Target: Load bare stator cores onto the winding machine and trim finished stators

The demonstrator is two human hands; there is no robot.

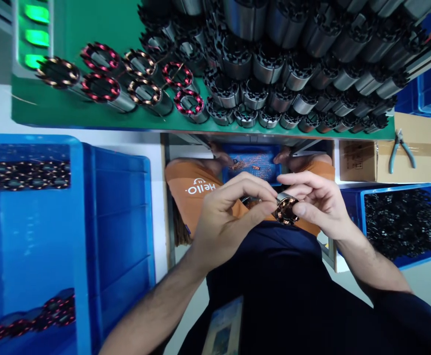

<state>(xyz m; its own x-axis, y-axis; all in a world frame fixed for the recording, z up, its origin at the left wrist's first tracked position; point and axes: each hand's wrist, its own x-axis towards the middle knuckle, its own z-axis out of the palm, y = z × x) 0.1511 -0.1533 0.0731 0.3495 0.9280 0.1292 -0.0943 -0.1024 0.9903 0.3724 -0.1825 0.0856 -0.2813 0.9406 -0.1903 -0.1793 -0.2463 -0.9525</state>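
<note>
Both hands meet over my lap around one motor stator [286, 209], a short metal cylinder with copper windings showing at its end. My left hand [233, 217] pinches at its left side between thumb and forefinger; whether a fine wire end lies in that pinch is too small to see. My right hand [316, 199] grips the stator from the right, thumb against the rim and fingers behind. Beyond the hands, wound stators with copper and red wire [106, 88] stand at the left of the green bench [89, 24].
Rows of stators with black ends [255, 93] fill the bench's right. Blue crates [119, 236] at left hold wound stators. A blue tray [252, 162] with copper scraps lies below the bench. Pliers [402, 150] rest on a cardboard box [359, 160] above a bin of black parts [402, 224].
</note>
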